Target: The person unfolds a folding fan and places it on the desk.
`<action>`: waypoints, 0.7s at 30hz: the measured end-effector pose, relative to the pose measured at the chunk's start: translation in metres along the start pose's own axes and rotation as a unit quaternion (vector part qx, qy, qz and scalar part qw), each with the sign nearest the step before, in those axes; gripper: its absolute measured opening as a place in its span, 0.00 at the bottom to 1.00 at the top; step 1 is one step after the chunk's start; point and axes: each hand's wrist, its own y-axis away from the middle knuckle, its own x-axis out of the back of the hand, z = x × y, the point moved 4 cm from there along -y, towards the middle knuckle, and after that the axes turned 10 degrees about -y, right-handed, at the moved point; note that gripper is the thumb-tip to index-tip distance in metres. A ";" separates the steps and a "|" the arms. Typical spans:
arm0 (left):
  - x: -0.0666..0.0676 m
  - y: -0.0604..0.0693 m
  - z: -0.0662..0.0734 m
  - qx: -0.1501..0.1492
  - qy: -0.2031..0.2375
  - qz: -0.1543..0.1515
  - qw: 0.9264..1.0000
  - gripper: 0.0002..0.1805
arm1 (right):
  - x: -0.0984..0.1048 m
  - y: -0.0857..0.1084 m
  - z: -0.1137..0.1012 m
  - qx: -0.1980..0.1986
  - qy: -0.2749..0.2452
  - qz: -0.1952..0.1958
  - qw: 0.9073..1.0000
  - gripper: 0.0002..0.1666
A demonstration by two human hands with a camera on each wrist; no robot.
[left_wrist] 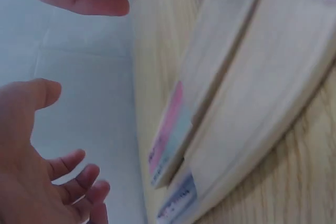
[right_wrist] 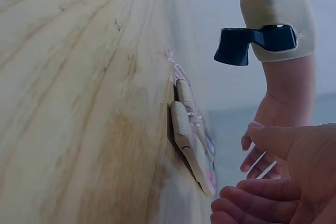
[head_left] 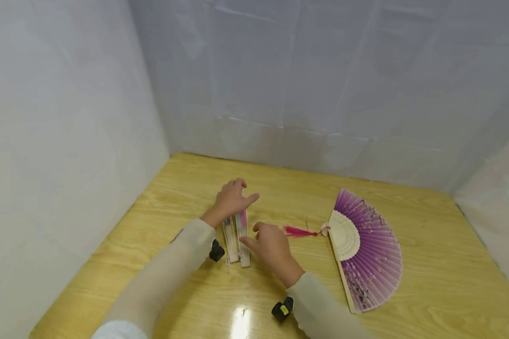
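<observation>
Just below the centre of the frame, two folded fans (head_left: 244, 252) lay side by side on the wooden table (head_left: 449, 282). Over their upper ends I saw the left hand (head_left: 231, 200), empty, with its thumb wide from the loosely bent fingers. Just right of the fans was the right hand (head_left: 273, 242), also empty, its fingers slightly curved and thumb apart. Toward the frame's right side lay a spread purple fan (head_left: 379, 247), its pink tassel (head_left: 297, 231) pointing left.

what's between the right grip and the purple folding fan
In the head view, a magenta tassel lies between the right grip and the folding fan.
</observation>
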 end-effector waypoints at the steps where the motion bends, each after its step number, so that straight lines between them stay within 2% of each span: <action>1: 0.000 0.000 -0.002 0.009 -0.027 0.004 1.000 0.32 | -0.002 -0.002 0.000 -0.006 0.000 -0.001 1.000 0.28; 4: -0.002 0.000 -0.009 0.031 -0.091 0.007 0.995 0.35 | -0.007 -0.006 0.002 -0.026 0.005 -0.007 1.000 0.27; 8: -0.005 -0.003 -0.016 0.048 -0.145 0.002 0.988 0.40 | -0.011 -0.009 0.006 -0.043 0.006 -0.019 0.999 0.26; 11: -0.010 -0.006 -0.021 0.050 -0.160 0.004 0.986 0.38 | -0.014 -0.011 0.010 -0.049 0.005 -0.028 0.998 0.27; 15: -0.016 -0.009 -0.028 0.037 -0.168 0.025 0.985 0.33 | -0.017 -0.015 0.013 -0.053 0.022 -0.032 0.998 0.29; 18: -0.020 -0.010 -0.032 0.033 -0.184 0.033 0.982 0.34 | -0.019 -0.019 0.013 -0.062 0.037 -0.041 0.997 0.29; 21: -0.023 -0.011 -0.034 0.036 -0.196 0.027 0.980 0.36 | -0.022 -0.022 0.013 -0.078 0.051 -0.052 0.994 0.29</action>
